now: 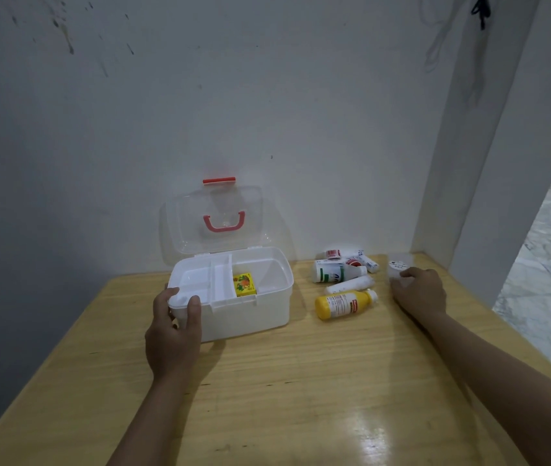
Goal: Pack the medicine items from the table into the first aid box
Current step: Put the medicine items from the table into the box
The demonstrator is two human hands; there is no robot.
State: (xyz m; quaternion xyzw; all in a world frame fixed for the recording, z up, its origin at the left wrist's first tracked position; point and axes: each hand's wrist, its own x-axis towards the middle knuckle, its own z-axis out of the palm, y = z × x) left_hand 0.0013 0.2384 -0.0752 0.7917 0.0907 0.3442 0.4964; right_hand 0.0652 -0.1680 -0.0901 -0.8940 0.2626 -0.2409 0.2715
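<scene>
The white first aid box stands open on the wooden table, its clear lid with a red handle leaning back against the wall. A small yellow carton lies inside beside the white tray insert. My left hand grips the box's front left corner. To the right lie a yellow bottle, a white tube, a white bottle with green print and small red-and-white items. My right hand rests its fingers on a small clear plastic case at the far right.
The table fits into a corner, with a white wall behind and a pillar at the right. Its right edge drops to a marble floor. The table's front half is bare wood.
</scene>
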